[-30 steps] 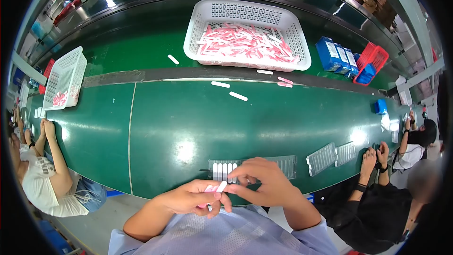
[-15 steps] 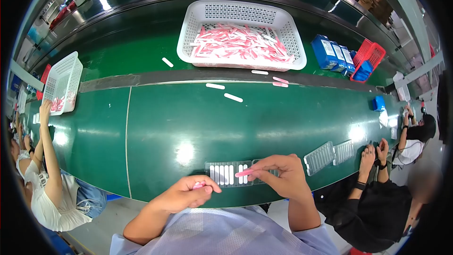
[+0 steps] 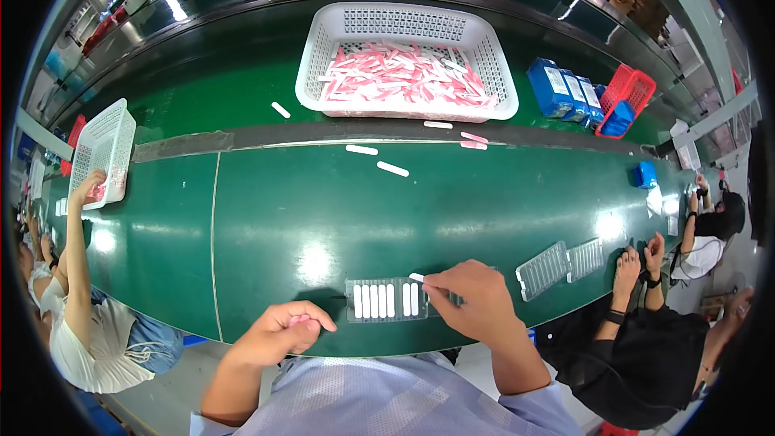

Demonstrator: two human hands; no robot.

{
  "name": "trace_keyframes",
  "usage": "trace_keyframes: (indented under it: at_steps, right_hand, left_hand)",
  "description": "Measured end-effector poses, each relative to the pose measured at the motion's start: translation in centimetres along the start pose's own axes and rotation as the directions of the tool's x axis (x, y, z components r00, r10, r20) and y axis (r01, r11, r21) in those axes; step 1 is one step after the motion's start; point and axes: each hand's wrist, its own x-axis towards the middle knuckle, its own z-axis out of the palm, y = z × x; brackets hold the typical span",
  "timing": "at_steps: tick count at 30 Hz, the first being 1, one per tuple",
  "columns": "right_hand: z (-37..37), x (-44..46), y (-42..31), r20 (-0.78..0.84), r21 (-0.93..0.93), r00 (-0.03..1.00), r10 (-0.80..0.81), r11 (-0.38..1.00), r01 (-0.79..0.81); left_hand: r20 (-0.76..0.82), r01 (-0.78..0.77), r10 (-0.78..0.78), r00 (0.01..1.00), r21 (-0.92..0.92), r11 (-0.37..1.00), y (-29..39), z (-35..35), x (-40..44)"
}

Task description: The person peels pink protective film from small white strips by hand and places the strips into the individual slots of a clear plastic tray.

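Note:
My right hand (image 3: pixel 470 295) pinches a small white strip (image 3: pixel 416 278), rounded at the end like a mini nail file, at the tray's upper right corner. Below it lies a clear slotted tray (image 3: pixel 350 312) holding several white strips (image 3: pixel 374 301) side by side, with a gap before the right-hand ones. Another clear slotted part shows partly beneath my right hand. Left of the tray, my left hand (image 3: pixel 282 329) is curled closed with a bit of pink showing between its fingers; the pink strips there are mostly hidden.
A white basket (image 3: pixel 303 90) heaped with pink and white strips stands at the back. Loose strips (image 3: pixel 393 169) lie before it. To the right are clear trays (image 3: pixel 543 270), blue boxes (image 3: pixel 551 90) and a red basket (image 3: pixel 632 89). Co-workers sit on both sides; one reaches into another white basket (image 3: pixel 118 145).
My right hand has turned; its strip now shows white instead of pink, at the tray's upper right. My left hand has drawn left, away from the tray.

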Motion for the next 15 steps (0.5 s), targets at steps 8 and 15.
trace_keyframes:
  at_steps: [8, 15]
  right_hand:
    - [1.9, -3.0, -0.1, -0.095, -0.012, 0.989, -0.111, 0.994, 0.11]
    - [0.9, -2.9, 0.5, 0.039, 0.702, 0.838, 0.544, 0.583, -0.41]
  left_hand:
    - [-0.139, -0.116, 0.338, 0.931, 0.764, 0.635, -1.7, 3.5, 1.9]
    - [0.193, -0.191, 0.576, 0.794, 0.98, -0.065, -0.9, 3.8, 5.0]
